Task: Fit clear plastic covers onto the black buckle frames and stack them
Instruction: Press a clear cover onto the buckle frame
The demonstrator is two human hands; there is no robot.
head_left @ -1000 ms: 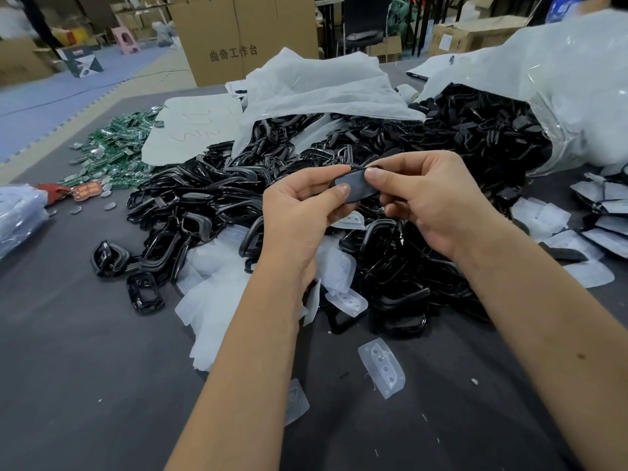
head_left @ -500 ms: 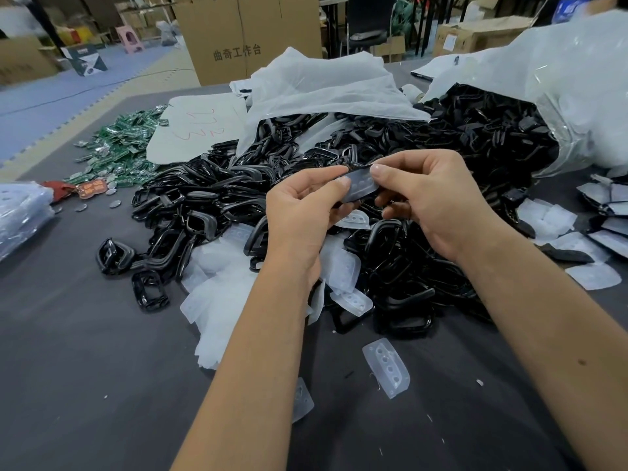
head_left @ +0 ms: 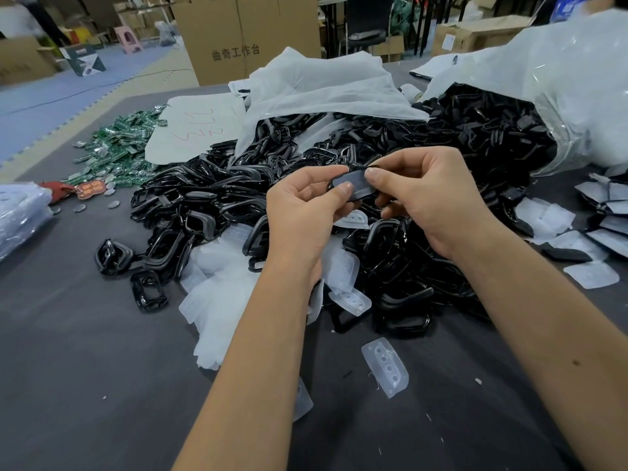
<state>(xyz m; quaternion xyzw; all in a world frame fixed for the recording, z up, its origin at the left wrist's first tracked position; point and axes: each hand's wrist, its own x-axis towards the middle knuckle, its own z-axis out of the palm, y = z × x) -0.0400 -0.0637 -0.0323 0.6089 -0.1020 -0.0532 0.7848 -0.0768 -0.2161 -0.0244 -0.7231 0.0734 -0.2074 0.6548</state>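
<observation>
Black plastic buckle frame with a clear plastic cover (head_left: 353,186) on it sat pinched between both hands above the heap of loose black buckle frames (head_left: 210,212). Left hand (head_left: 302,215) held its left end in a narrow thumb-and-forefinger grip; right hand (head_left: 428,195) pinched its right end likewise. Its long axis ran roughly left to right, covered face toward the camera.

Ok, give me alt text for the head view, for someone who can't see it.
Both hands, left and right, pinch one black buckle frame with a clear cover over a heap of black buckle frames on a dark table. Loose clear covers lie nearby.
</observation>
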